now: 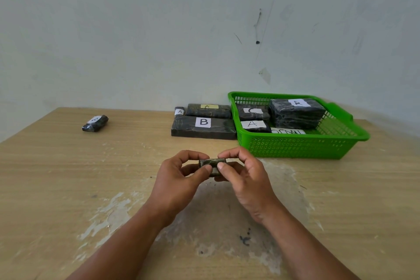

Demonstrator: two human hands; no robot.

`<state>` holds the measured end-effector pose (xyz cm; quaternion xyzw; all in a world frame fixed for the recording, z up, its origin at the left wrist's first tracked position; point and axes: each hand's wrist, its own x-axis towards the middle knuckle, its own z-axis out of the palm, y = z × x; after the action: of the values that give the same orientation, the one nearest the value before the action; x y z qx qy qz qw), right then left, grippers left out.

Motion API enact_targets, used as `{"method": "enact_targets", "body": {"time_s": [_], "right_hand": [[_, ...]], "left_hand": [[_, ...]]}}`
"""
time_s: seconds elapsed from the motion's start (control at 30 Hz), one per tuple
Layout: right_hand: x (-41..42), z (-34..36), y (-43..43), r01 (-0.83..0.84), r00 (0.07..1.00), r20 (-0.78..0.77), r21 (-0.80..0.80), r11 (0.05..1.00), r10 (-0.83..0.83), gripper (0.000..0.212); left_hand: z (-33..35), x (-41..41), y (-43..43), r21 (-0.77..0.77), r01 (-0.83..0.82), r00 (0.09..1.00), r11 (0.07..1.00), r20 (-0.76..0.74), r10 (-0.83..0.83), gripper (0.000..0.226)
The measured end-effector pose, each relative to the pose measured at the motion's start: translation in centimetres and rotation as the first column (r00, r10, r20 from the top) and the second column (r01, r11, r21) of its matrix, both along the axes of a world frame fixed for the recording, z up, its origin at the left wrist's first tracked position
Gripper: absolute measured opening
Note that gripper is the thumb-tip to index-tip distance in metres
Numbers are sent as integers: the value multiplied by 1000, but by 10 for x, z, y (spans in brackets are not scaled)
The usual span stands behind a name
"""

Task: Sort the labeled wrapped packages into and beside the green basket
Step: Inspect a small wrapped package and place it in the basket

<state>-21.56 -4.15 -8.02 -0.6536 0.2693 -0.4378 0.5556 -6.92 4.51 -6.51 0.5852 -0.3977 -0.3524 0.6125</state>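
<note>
Both hands hold one small dark wrapped package [212, 163] just above the table, near the middle. My left hand [179, 179] pinches its left end and my right hand [244, 177] pinches its right end; no label shows on it. The green basket [302, 146] sits at the back right. Inside it lie a large package marked A [296, 112], a package marked C [252, 112], a smaller one marked A [254, 125] and a white label [287, 131] partly hidden by the rim.
Left of the basket, by the wall, lie a long package marked B [203, 127], a package marked A [208, 110] and a small roll marked A [179, 111]. A small package marked B [95, 123] lies alone at the far left. The wooden table [68, 177] has worn patches.
</note>
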Motion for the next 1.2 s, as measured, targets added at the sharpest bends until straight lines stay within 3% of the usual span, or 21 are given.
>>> {"method": "enact_targets", "body": {"time_s": [0.4,0.63,0.77,0.93,1.03,1.2], "right_hand": [[-3,2,0,-117,988,107,29,993,113,33],[0,-2,0,-30,1000,4,-11,999,30,26],[2,-1,0,-1,1000,-23,-25,1000,1,22],[1,-1,0,-45,999,23,8,999,45,14],[0,0,0,-75,995,65,64,995,71,20],[-1,0,-1,-39,999,4,-24,999,39,6]], "left_hand": [[0,0,-4,-82,-43,996,996,-83,36,10],[-1,1,-6,-56,-105,993,993,-66,101,12],[-3,0,-3,-35,-10,997,999,-73,8,23],[-4,-2,-3,-38,-6,999,999,49,8,25],[-5,-2,-3,-55,-7,998,998,69,11,19],[-7,-2,-3,-47,24,994,999,112,-19,21]]}}
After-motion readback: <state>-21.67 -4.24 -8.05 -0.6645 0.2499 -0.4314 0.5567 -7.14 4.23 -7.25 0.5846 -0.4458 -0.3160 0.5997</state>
